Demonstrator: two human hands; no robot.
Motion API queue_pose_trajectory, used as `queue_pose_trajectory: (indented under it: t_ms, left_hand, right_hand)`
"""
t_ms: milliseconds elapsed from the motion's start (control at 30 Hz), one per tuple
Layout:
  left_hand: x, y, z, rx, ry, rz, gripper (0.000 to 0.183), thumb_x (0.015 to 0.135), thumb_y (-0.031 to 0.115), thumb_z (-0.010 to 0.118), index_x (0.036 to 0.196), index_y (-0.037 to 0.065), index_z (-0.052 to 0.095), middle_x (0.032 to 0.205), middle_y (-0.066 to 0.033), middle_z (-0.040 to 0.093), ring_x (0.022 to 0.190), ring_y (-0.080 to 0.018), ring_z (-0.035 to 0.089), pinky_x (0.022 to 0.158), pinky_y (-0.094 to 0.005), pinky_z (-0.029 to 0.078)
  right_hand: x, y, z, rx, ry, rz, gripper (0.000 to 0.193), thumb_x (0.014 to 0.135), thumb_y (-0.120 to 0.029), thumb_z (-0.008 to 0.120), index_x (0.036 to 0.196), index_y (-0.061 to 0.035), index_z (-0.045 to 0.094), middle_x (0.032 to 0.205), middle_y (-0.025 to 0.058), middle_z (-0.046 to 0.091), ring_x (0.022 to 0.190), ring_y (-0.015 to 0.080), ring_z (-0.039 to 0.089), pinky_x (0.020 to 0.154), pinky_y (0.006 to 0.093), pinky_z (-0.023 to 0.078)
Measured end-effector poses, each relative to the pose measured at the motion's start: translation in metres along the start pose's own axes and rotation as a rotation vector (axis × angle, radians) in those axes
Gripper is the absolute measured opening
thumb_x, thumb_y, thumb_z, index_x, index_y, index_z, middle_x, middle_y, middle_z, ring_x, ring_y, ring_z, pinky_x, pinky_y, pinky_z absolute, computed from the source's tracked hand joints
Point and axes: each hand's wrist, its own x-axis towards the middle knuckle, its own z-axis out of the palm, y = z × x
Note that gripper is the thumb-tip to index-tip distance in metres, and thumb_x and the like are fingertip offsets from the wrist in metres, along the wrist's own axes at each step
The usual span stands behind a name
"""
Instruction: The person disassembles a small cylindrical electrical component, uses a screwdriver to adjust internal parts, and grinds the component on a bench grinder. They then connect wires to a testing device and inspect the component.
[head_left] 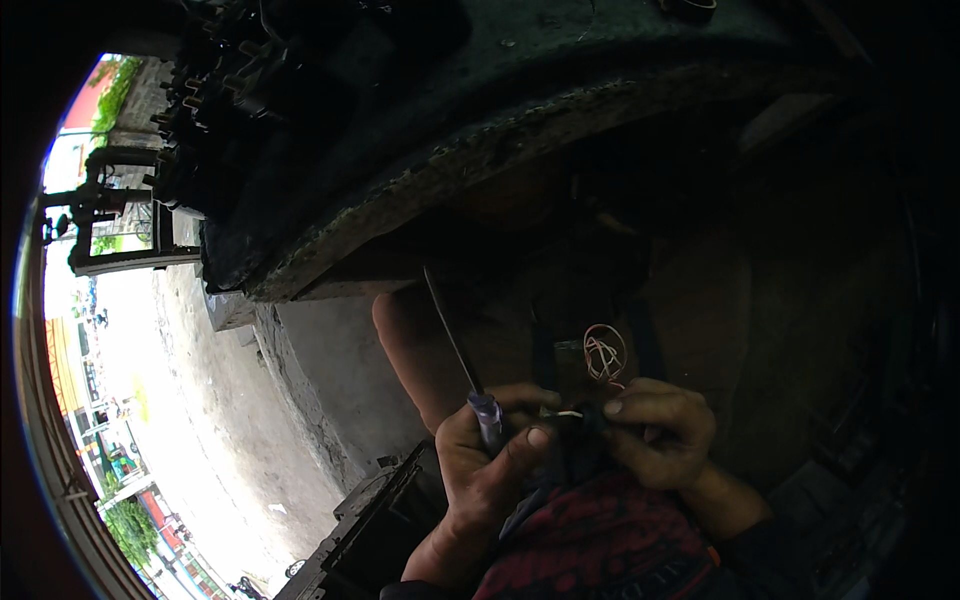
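My left hand [480, 460] is closed around the clear purplish handle of a screwdriver [487, 420], whose long thin shaft points up and to the left. Its thumb and forefinger also come close to a short pale wire end [569, 413]. Facing it, my right hand [665, 425] pinches a small dark part [592, 416] between thumb and fingers. Just above the right fingertips, a loose coil of thin reddish and white wire [604, 355] stands out. Shadow hides the exact shape of the dark part.
A worn dark table with a thick rough edge [440, 165] spans the top. Dark metal parts [235, 90] are heaped at its left end. A dark box-like object [375, 520] stands beside my left forearm. Beyond the concrete floor [230, 400], the left side opens onto a bright street.
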Motion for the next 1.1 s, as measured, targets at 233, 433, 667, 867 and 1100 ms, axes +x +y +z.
queue_pose_trajectory:
  t_ms: [233, 433, 667, 867, 1100]
  left_hand:
    - [-0.002, 0.002, 0.001, -0.001, 0.001, 0.003, 0.029, 0.092, 0.011, 0.073, 0.115, -0.007, 0.066, 0.067, 0.0044, 0.058, 0.059, -0.0015, 0.049, 0.054, -0.0183, 0.037]
    - [-0.003, 0.002, 0.002, -0.036, -0.031, 0.033, 0.028, 0.092, 0.009, 0.072, 0.114, -0.007, 0.066, 0.068, 0.0037, 0.058, 0.059, -0.0016, 0.050, 0.054, -0.0187, 0.039]
    - [-0.005, 0.003, 0.011, 0.364, 0.004, 0.208, 0.024, 0.089, 0.005, 0.077, 0.110, -0.002, 0.070, 0.086, -0.0060, 0.075, 0.077, -0.0081, 0.069, 0.068, -0.0214, 0.055]
    - [-0.002, 0.003, 0.021, 0.645, -0.012, 0.457, 0.020, 0.083, 0.002, 0.079, 0.100, -0.001, 0.070, 0.084, -0.0082, 0.074, 0.077, -0.0099, 0.070, 0.067, -0.0227, 0.056]
    - [-0.002, 0.000, 0.024, 0.759, 0.012, 0.465, 0.017, 0.084, -0.001, 0.080, 0.099, -0.001, 0.071, 0.087, -0.0102, 0.075, 0.078, -0.0115, 0.073, 0.066, -0.0227, 0.056]
  right_hand:
    - [0.001, 0.002, 0.006, -0.013, 0.007, -0.075, 0.035, 0.077, 0.012, 0.074, 0.109, -0.0018, 0.067, 0.081, 0.0123, 0.070, 0.065, 0.0178, 0.069, 0.051, 0.0260, 0.052]
    - [-0.002, 0.001, 0.002, -0.012, -0.026, -0.049, 0.036, 0.079, 0.008, 0.075, 0.112, -0.0023, 0.066, 0.085, 0.0109, 0.070, 0.061, 0.0134, 0.064, 0.049, 0.0241, 0.046]
    - [-0.014, 0.011, 0.009, 0.247, -0.107, 0.208, 0.051, 0.086, -0.015, 0.079, 0.131, -0.0006, 0.059, 0.102, 0.0068, 0.069, 0.070, 0.0063, 0.054, 0.058, 0.0222, 0.043]
    - [-0.017, 0.025, 0.016, 0.272, -0.114, 0.095, 0.038, 0.099, -0.019, 0.067, 0.130, 0.0012, 0.060, 0.105, 0.0102, 0.070, 0.079, 0.0085, 0.063, 0.063, 0.0221, 0.048]
    - [-0.028, 0.017, 0.015, 0.655, -0.074, 0.448, 0.031, 0.106, -0.021, 0.057, 0.128, 0.0005, 0.059, 0.097, 0.0072, 0.072, 0.073, 0.0076, 0.062, 0.060, 0.0210, 0.048]
